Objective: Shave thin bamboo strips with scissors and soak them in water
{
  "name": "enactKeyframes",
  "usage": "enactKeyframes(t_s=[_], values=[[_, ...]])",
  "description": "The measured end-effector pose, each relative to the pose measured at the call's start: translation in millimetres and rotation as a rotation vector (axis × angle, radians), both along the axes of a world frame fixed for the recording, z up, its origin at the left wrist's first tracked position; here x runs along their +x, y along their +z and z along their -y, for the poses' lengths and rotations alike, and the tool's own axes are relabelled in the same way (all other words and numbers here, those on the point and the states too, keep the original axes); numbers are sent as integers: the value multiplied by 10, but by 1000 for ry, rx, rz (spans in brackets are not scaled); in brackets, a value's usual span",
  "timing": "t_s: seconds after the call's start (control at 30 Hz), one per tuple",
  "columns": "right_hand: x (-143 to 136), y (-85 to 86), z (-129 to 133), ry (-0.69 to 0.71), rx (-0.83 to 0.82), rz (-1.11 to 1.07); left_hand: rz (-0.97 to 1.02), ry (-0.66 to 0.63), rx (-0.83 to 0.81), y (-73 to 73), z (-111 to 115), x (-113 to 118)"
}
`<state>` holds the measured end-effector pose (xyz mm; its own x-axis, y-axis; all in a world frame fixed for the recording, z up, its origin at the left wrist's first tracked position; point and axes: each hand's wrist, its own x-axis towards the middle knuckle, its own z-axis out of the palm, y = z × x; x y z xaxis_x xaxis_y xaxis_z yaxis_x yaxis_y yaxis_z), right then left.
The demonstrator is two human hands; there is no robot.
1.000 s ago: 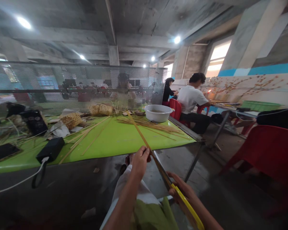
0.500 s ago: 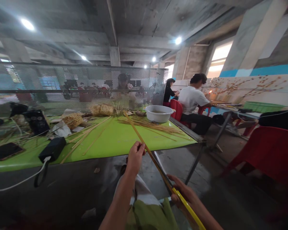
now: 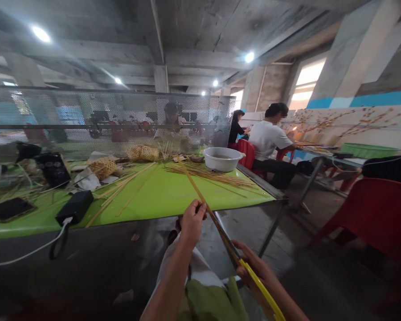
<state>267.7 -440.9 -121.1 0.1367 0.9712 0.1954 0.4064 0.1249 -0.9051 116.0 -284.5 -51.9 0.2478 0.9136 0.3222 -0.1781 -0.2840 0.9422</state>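
My left hand (image 3: 192, 225) pinches a long, flat bamboo strip (image 3: 191, 180) between thumb and fingers, just off the table's front edge. The strip's far end lies over the green tabletop, and its near part slopes down to the right towards my right hand (image 3: 259, 267). That hand is closed around the yellow handle of a knife (image 3: 261, 287). The knife's dark, narrow blade lies along the strip; whether it cuts in, I cannot tell. The near end of the strip is hidden around my right hand.
On the green table (image 3: 153, 196) lie thin bamboo sticks (image 3: 217, 176), woven pieces (image 3: 143, 153), a black power adapter (image 3: 74, 207) and a phone (image 3: 11, 208). A white basin (image 3: 222, 159) stands at the right. Beyond sits a person (image 3: 270, 133); a red chair (image 3: 364, 214) is at right.
My left hand and the strip have shifted slightly right and towards me. The strip's far end has slid a little back across the table. My right hand keeps its grip, almost still.
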Motion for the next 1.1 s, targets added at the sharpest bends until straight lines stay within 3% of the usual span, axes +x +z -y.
enactKeyframes(t_s=[0.43, 0.63, 0.8, 0.97, 1.1], values=[[-31, 93, 14, -15, 33, 16, -73, 48, -35, -37, 120, 72], [-56, 27, -24, -75, 5, -33, -41, 29, -50, -12, 150, 92], [-44, 20, -25, -47, -38, -56, 3, 14, -94, 20, 195, 99], [-11, 43, -3, -15, -34, -48, -16, -40, -134, 40, 135, 56], [4, 20, 20, 12, -73, -68, 18, -2, -120, 119, 32, -17]])
